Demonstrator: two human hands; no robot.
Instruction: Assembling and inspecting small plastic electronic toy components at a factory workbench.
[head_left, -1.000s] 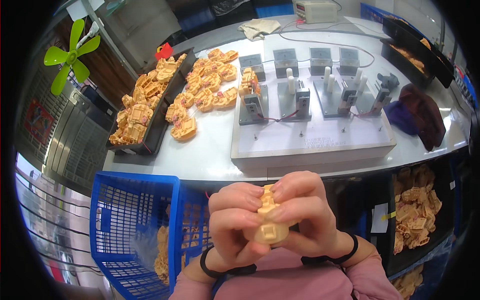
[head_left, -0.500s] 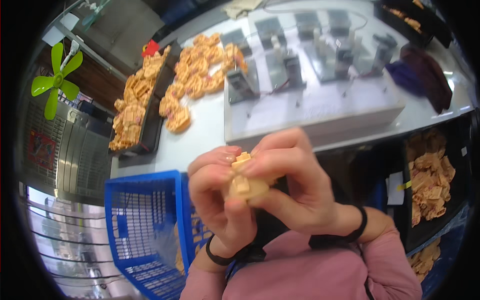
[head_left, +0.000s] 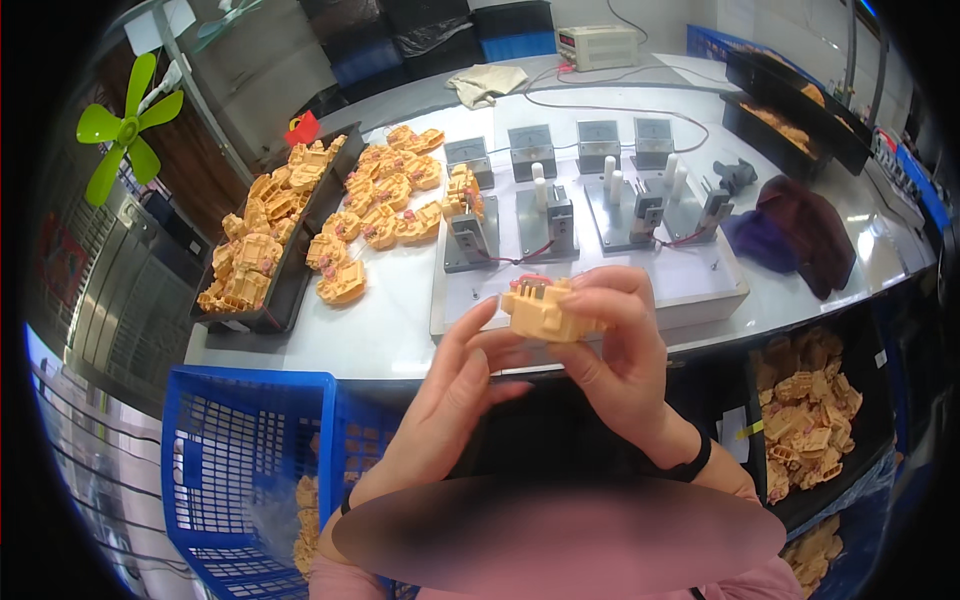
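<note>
My right hand (head_left: 622,345) pinches a pale orange moulded plastic housing (head_left: 540,312) between thumb and fingers, in front of the white test bench. Ribs and a bit of red show along the housing's upper side. Just to its left, my left hand (head_left: 455,375) has its fingers spread and grips nothing; whether a fingertip touches the housing I cannot tell. Behind them, a white box-like base (head_left: 600,285) carries several grey metal fixtures with white posts and small meters. A similar housing (head_left: 463,192) sits at the leftmost fixture.
Several like housings (head_left: 385,190) lie on the table to the left, beside a full black tray (head_left: 300,265). A blue crate (head_left: 250,375) stands below at left. More parts fill a black bin (head_left: 810,430) at lower right. Dark cloth (head_left: 815,235) lies on the table's right side.
My left hand has let go of the housing and opened. My right hand has kept hold and turned it, so its ribbed side shows. The head view has tilted up, revealing more of the table.
</note>
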